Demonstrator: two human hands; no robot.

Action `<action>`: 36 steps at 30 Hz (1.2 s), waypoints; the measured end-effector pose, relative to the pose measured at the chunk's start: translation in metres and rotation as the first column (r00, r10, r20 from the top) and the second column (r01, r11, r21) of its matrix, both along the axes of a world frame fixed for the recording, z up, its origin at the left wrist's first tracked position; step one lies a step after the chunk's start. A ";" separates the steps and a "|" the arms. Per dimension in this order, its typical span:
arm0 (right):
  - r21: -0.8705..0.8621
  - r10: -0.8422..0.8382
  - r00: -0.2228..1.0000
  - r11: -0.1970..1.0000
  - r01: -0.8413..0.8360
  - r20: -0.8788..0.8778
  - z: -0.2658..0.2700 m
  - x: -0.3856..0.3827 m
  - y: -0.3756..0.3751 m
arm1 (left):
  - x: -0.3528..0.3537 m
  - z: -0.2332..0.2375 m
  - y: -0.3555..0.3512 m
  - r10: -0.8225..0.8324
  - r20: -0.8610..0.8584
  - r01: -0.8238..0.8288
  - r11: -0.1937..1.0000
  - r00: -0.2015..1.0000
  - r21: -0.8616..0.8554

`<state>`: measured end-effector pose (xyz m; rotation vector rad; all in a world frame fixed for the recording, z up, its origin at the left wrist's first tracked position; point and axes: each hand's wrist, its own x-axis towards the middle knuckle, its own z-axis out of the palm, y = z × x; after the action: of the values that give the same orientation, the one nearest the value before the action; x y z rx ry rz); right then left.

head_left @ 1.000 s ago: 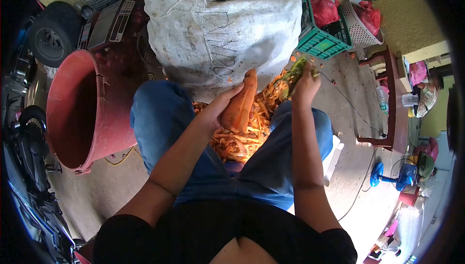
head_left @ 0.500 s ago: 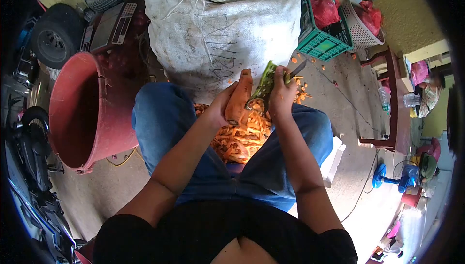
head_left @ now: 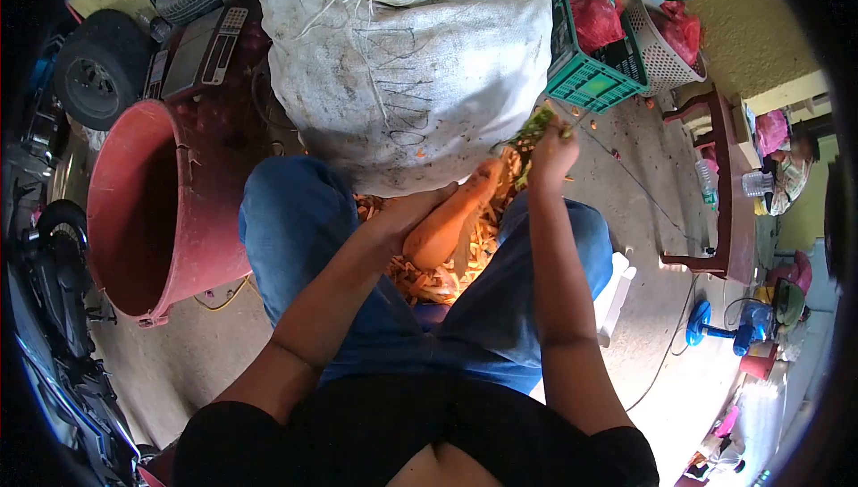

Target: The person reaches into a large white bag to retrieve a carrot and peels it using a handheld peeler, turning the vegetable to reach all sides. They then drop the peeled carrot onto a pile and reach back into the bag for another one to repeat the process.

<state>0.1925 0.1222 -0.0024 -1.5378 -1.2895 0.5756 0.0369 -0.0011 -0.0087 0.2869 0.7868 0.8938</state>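
Note:
Between my knees, my left hand is closed around the thick end of a large orange carrot. The carrot slants with its narrow end up and to the right. My right hand grips a green peeler, blurred by motion, just past the carrot's narrow end. A strip of peel hangs along the carrot's right side. Below lies a heap of orange peels; whatever holds the heap is mostly hidden by my legs.
A full white woven sack stands right in front of me. To the left is a large red bin, with a scale and a tyre behind it. A green crate and a white basket stand at the back right.
My right hand has moved up and outward with the peeler, away from the carrot's middle. The carrot has tipped over to the right and shows a brighter, peeled side.

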 end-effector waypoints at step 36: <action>0.042 0.399 0.899 0.916 -0.398 -0.183 0.023 -0.051 -0.079 | -0.006 -0.010 0.007 0.213 0.191 -0.201 0.976 0.958 -0.080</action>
<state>0.1418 0.0436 0.0207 -1.1839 -1.4633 0.9566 0.0307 0.0058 -0.0186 0.0606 0.6639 1.0763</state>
